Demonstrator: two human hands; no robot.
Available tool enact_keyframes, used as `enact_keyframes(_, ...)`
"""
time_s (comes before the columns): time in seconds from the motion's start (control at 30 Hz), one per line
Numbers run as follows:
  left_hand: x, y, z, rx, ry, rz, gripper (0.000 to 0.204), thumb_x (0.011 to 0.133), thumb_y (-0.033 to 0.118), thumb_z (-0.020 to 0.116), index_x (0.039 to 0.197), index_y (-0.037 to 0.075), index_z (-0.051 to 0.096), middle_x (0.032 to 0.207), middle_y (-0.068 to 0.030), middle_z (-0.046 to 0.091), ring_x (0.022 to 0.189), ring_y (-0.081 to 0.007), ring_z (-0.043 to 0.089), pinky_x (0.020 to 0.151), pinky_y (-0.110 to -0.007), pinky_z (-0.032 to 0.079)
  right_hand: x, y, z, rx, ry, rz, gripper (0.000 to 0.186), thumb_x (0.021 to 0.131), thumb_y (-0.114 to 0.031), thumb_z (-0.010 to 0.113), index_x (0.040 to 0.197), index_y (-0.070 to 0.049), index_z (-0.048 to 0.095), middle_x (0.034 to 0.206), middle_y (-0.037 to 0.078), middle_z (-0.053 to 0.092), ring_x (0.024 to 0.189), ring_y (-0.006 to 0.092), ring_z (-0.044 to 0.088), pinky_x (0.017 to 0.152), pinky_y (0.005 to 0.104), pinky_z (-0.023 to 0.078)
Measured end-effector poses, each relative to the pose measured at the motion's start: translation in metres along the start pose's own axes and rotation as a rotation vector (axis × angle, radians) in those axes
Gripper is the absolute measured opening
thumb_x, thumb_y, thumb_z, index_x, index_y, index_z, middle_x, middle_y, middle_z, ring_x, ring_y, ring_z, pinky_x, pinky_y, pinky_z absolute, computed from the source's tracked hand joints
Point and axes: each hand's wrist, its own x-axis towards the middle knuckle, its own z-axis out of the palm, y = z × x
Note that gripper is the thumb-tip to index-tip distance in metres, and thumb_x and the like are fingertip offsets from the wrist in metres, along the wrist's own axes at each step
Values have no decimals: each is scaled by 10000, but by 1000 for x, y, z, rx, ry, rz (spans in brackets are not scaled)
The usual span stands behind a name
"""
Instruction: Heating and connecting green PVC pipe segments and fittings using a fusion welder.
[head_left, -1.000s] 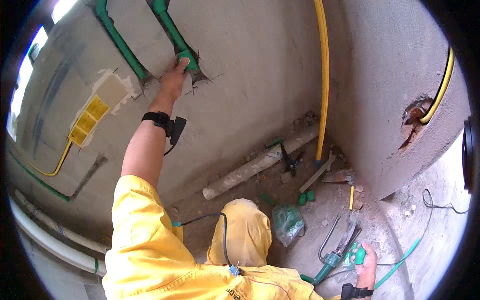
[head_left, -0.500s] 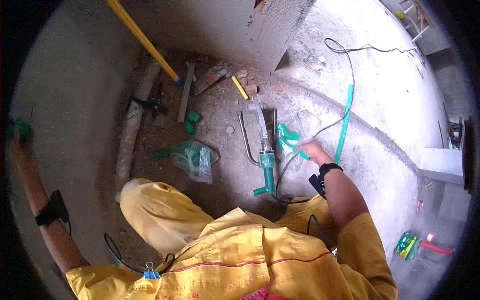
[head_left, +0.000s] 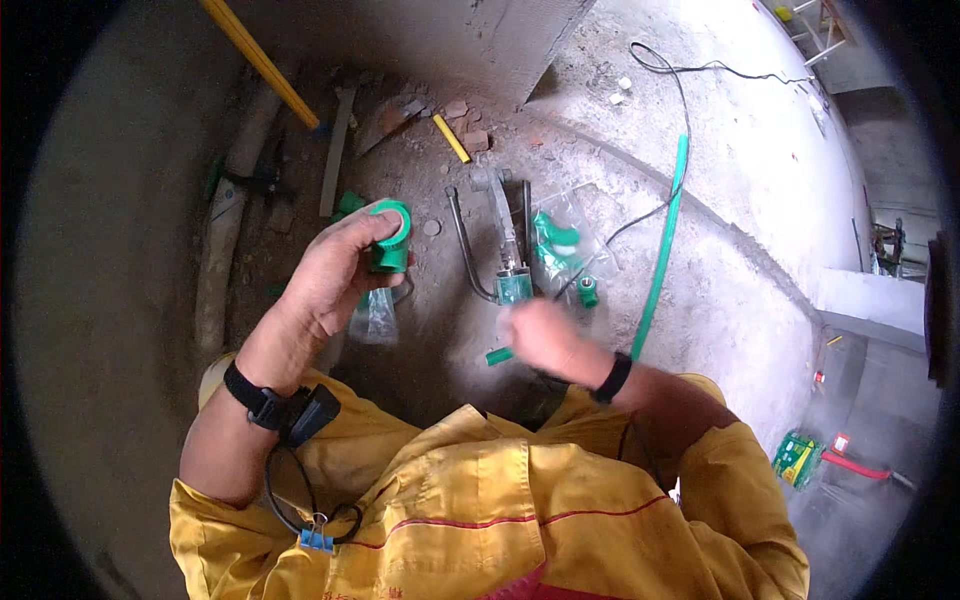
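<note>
My left hand (head_left: 330, 265) is closed round a green plastic pipe tee (head_left: 390, 259), its thumb at the round opening. It is raised in front of me, over a clear plastic bag (head_left: 374, 318) on the floor. My right hand (head_left: 548, 340) is smeared by motion, so its fingers cannot be read. It overlaps the green handle of a pipe welding tool (head_left: 514, 288), which has a long metal heating plate and dark metal legs; whether it touches the handle is unclear. Just right of this tool lies a small green fitting (head_left: 588, 292), beside a clear bag of green fittings (head_left: 556, 240).
A green pipe (head_left: 664, 250) lies on the right, crossed by a black cable (head_left: 640, 222). A yellow pole (head_left: 262, 65) leans at the upper left. Farther off lie a short yellow tube (head_left: 452, 138), broken brick (head_left: 476, 141) and a flat bar (head_left: 337, 150). Walls stand left and ahead.
My left hand has come from the far left to the middle with the green tee. My right hand has moved left from the bagged fittings to the welding tool's handle. The view has shifted slightly.
</note>
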Motion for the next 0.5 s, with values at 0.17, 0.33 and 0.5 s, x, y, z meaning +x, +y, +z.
enact_keyframes(0.17,17,-5,10,56,-83,-125,267,875,206,590,1108,82,552,913,-36,591,716,-152,573,649,-294,484,-8,-73,99,-45,-620,-115,176,779,-143,562,767,-36,701,765,206,662,742,358,667,627,467,534)
enact_keyframes(0.33,7,-15,11,128,-71,-83,480,849,202,594,1284,41,470,963,-66,581,684,-168,562,643,-298,469,-7,-36,188,-240,-671,242,227,818,-158,559,939,-59,723,934,147,691,818,308,675,605,473,535)
enact_keyframes(0.5,9,-11,6,80,1,-109,441,861,226,594,1252,50,488,905,-68,582,638,-158,532,595,-285,440,-9,-21,213,-438,-469,182,257,832,-176,530,956,-52,717,1000,151,675,837,301,668,615,483,528)
